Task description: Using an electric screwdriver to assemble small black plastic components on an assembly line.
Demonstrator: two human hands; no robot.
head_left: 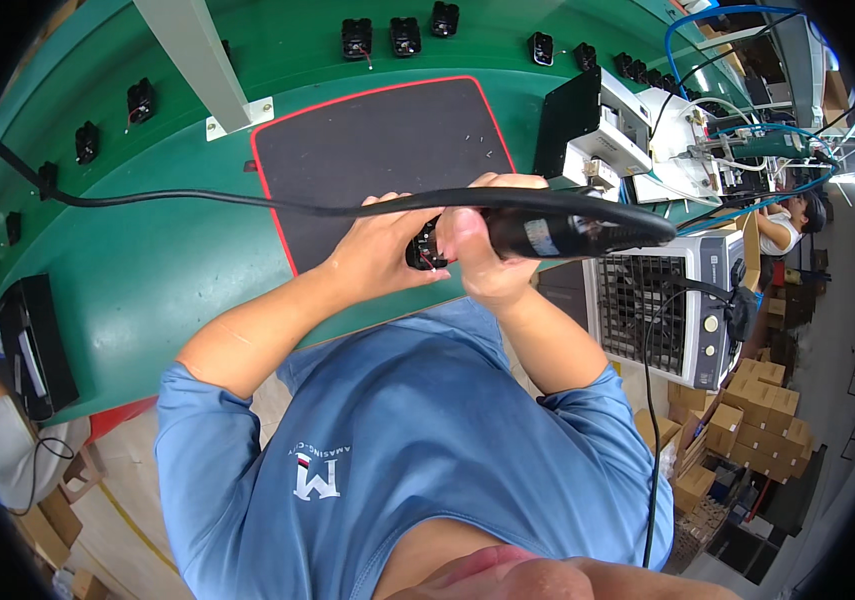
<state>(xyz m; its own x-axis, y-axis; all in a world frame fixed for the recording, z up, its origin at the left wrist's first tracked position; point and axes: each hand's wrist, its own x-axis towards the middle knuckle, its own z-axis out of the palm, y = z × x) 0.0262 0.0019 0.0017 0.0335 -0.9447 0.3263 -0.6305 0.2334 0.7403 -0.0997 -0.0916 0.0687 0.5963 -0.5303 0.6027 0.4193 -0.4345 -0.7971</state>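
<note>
My left hand [375, 248] is closed around a small black part [426, 246] with thin red wiring on it, just past the front edge of the black mat. Beside it, my right hand [489, 250] wraps round a thick black corded hand tool [569, 232] with a pale label. The tool points up toward the camera, and its working end is hidden behind my fingers. Both hands are close together, with the part between them. A black cable [187, 197] crosses above my left hand and meets the tool.
Under my hands lies a red-edged mat [372, 140] on the green table [147, 270]. Several small black units [356, 38] line the back. A metal post [192, 60] rises behind the mat. At right are a white machine [607, 140] and an air cooler [662, 300]. People sit at both sides.
</note>
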